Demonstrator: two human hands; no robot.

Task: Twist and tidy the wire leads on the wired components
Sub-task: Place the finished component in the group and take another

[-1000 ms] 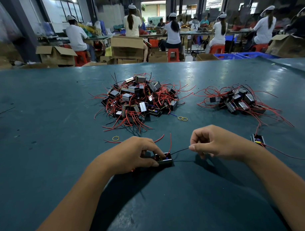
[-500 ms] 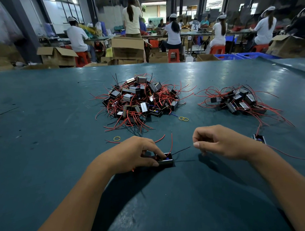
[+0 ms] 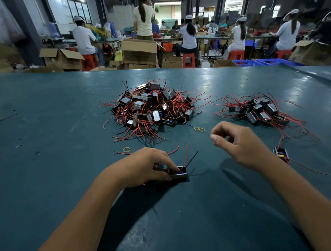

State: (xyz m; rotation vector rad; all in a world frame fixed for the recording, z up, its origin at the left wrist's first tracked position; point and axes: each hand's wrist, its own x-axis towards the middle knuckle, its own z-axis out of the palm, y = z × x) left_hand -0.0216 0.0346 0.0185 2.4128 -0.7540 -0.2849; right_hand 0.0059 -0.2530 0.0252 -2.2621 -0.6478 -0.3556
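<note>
My left hand (image 3: 147, 167) grips a small black boxed component (image 3: 179, 175) on the green table (image 3: 47, 158); its red lead and black lead (image 3: 192, 158) stick up and to the right, free. Raised above the table to the right, my right hand (image 3: 239, 142) has curled fingers and holds nothing. A big pile of black components with red leads (image 3: 152, 110) lies beyond my left hand. A smaller pile (image 3: 259, 111) sits at the right. One single component (image 3: 281, 153) lies just right of my right wrist.
Yellow rubber bands lie on the table: one (image 3: 126, 149) left of my left hand, a pair (image 3: 199, 129) near the big pile. Beyond the table's far edge are cardboard boxes (image 3: 139, 51), red stools and seated people at other benches.
My right hand has let go of the black lead and lifted up and away to the right. The lead now springs upward. My left hand stays on the component.
</note>
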